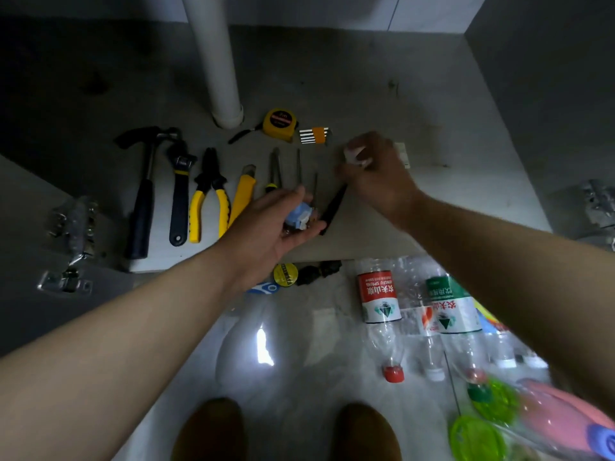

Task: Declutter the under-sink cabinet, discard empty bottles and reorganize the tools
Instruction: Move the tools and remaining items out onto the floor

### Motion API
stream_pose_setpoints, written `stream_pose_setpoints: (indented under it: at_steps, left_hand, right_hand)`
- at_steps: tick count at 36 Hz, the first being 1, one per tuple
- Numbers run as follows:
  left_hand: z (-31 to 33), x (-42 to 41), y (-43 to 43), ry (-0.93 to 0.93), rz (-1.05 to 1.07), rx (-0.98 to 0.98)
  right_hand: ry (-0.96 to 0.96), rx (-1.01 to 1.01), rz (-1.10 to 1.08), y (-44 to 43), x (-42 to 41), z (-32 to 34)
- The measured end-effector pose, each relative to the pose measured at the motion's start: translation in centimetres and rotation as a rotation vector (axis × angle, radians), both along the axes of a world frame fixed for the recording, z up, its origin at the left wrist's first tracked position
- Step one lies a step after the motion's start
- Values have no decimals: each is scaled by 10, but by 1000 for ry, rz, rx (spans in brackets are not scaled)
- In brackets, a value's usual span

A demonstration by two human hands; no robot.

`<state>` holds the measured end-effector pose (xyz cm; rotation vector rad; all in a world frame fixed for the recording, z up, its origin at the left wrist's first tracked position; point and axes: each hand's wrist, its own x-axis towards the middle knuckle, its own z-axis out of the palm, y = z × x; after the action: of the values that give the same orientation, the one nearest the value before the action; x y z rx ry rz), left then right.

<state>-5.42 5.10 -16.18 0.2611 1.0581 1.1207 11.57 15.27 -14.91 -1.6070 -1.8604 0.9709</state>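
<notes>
The left hand (276, 224) lies palm up, fingers cupped round a small blue thing (301, 214). The right hand (372, 168) pinches a blurred white thing (354, 154) in its fingers. Left of the left fingers lie pliers (209, 194), wrench (179, 191) and hammer (143, 194); nearer than both hands' fingers lie empty bottles (379, 301)
</notes>
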Motion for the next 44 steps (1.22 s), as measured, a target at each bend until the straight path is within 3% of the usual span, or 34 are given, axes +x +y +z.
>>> stream_pose_setpoints:
  at_steps: [2, 5, 10, 14, 18, 21, 24, 28, 36, 44]
  left_hand:
    - [-2, -2, -12, -27, -93, -4]
    - [-8, -1, -36, -61, -312, -37]
    - [-28, 2, -60, 49, -578, -53]
    - [-54, 4, -75, 352, -723, -40]
    - [-83, 4, -88, 777, -841, -40]
    - [-100, 2, -96, 987, -828, -6]
    - [-110, 3, -102, 1133, -807, 47]
    - [-115, 8, -99, 1197, -788, 46]
    - [-120, 13, -93, 1093, -712, 70]
    - [-128, 18, -79, 1044, -715, 66]
  right_hand:
    - [-252, 76, -32, 22, 5, -5]
    - [-509, 33, 60, 42, 6, -13]
    - [-625, 127, 54, 45, 7, -17]
    - [-604, 149, 55, 27, 17, -20]
    - [-393, 213, 6, -16, 35, -16]
    - [-210, 203, 103, -67, 46, -10]
    - [-221, 71, 287, -115, 56, -17]
    - [-313, -87, 479, -152, 61, -51]
    - [-432, -178, 329, -146, 47, -94]
    - [-542, -104, 346, -130, 40, -105]
